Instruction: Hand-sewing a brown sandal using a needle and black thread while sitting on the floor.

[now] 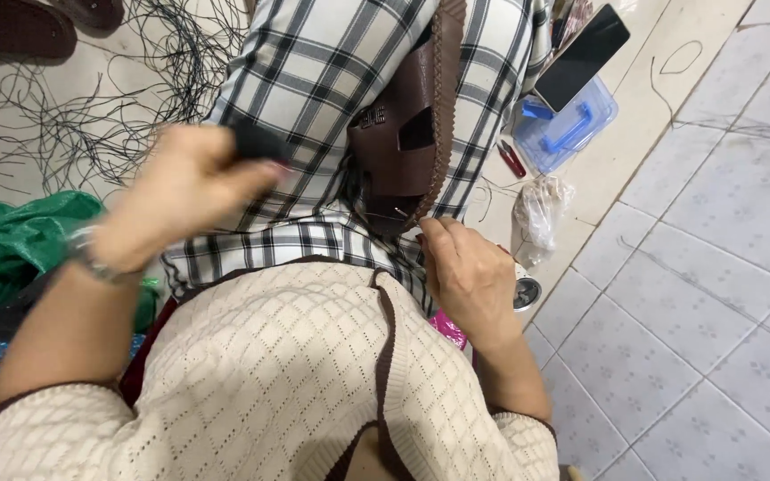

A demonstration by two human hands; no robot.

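The person sits on the floor with a brown leather piece lying on the checked cloth over the lap, near the middle of the view. The right hand, at 5 o'clock from the leather, has its fingers drawn together at the piece's lower end, beside a thin metal needle; whether they pinch the needle cannot be told. The left hand, at 9 o'clock from the leather and blurred, is closed on a small dark object. At 2 o'clock from the leather stands a blue plastic box with a dark phone on top. Black cords sprawl at 10 o'clock, and a green bag lies at 8 o'clock.
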